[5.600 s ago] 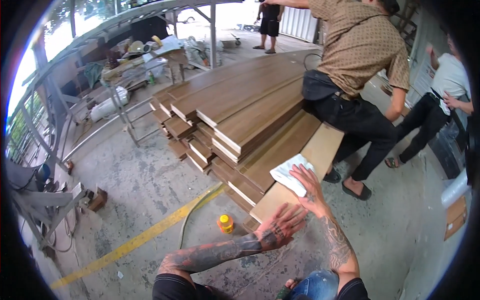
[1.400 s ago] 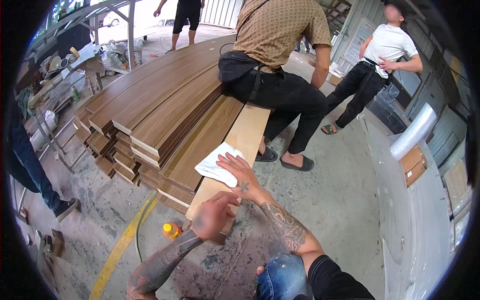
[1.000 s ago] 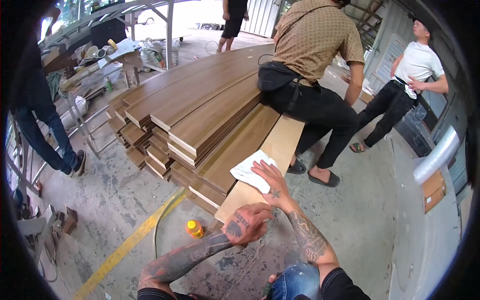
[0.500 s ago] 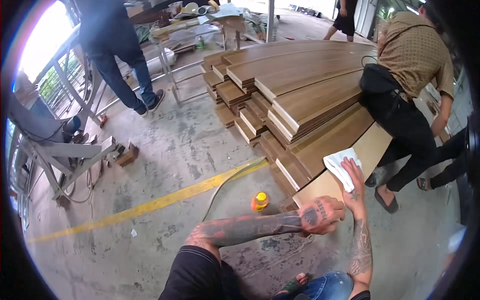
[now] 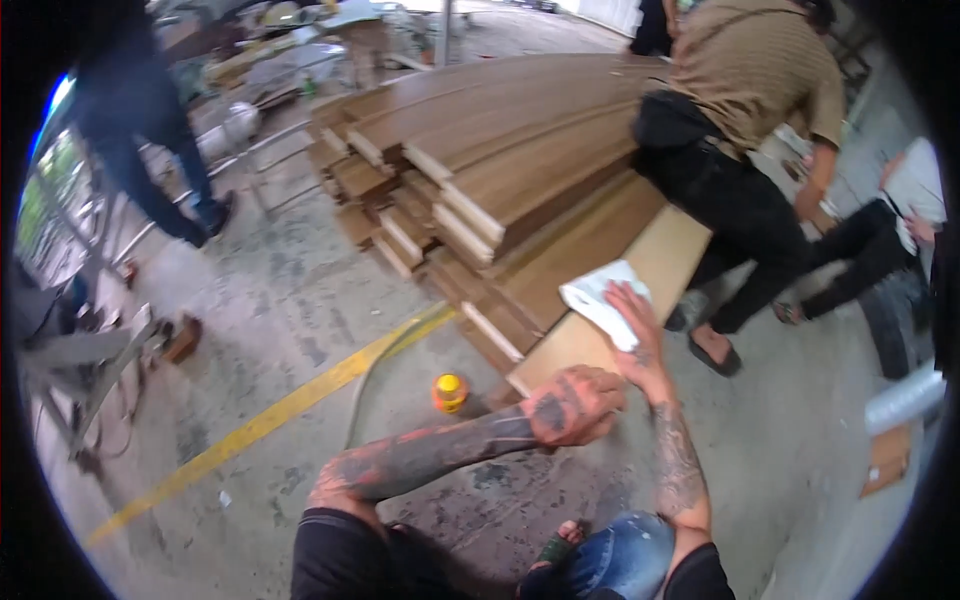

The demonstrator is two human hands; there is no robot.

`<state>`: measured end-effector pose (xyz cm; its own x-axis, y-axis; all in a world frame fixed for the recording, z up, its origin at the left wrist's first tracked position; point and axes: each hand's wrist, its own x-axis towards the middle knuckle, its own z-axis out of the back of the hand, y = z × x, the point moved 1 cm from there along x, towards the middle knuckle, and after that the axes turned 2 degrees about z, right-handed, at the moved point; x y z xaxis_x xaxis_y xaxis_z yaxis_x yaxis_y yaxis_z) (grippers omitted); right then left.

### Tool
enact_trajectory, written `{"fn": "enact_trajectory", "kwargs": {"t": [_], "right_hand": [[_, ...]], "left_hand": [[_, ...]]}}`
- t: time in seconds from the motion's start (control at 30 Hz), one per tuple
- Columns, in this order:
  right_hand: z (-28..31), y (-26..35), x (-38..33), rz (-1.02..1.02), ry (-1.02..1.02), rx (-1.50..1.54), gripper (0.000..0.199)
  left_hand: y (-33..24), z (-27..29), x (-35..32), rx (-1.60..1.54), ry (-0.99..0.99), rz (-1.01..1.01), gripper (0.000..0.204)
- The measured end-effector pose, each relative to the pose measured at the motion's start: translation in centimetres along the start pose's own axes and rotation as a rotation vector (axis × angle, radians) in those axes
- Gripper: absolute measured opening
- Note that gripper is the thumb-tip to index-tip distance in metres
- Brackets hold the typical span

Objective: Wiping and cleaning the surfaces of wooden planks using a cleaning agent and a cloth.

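Firmly, I kept my right hand flat, fingers together, on the cloth; my left hand, curled at seven o'clock, steadied the board.

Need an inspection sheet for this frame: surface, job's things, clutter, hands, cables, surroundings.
Surface: pale board at the near edge of a stack of brown boards, over a stained concrete floor.
Job's things: white cloth lying on the pale board.
Clutter: small yellow bottle on the floor by the stack; yellow floor line.
Hands: right hand flat on the cloth; left hand fisted against the board's near end, holding nothing visible.
Cables: thin hose or cable on the floor.
Surroundings: person in tan shirt sitting on the stack; metal frame at left.
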<state>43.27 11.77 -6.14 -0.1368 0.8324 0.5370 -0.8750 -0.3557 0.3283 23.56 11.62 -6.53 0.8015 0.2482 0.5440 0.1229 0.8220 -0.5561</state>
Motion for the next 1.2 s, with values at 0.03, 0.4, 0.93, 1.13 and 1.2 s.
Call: {"fn": "enact_trajectory", "kwargs": {"t": [0.03, 0.4, 0.93, 1.13, 1.2], "right_hand": [[-0.5, -0.1, 0.2, 0.012, -0.001, 0.031, 0.065], [-0.4, 0.0, -0.1, -0.036, 0.069, 0.038, 0.073], [0.3, 0.9, 0.4, -0.074, 0.072, 0.040, 0.067], [0.6, 0.9, 0.3, -0.063, 0.080, -0.001, 0.069], [0.7, 1.1, 0.4, -0.065, 0.077, 0.011, 0.070]], "left_hand": [[0.2, 0.4, -0.3, 0.005, 0.009, 0.007, 0.027], [-0.8, 1.7, 0.1, 0.022, 0.017, -0.023, 0.024], [-0.8, 1.6, 0.2, 0.035, -0.005, -0.039, 0.024], [-0.8, 1.7, 0.3, 0.047, 0.035, -0.016, 0.023], [-0.8, 1.7, 0.4, 0.044, 0.028, -0.023, 0.023]]}}
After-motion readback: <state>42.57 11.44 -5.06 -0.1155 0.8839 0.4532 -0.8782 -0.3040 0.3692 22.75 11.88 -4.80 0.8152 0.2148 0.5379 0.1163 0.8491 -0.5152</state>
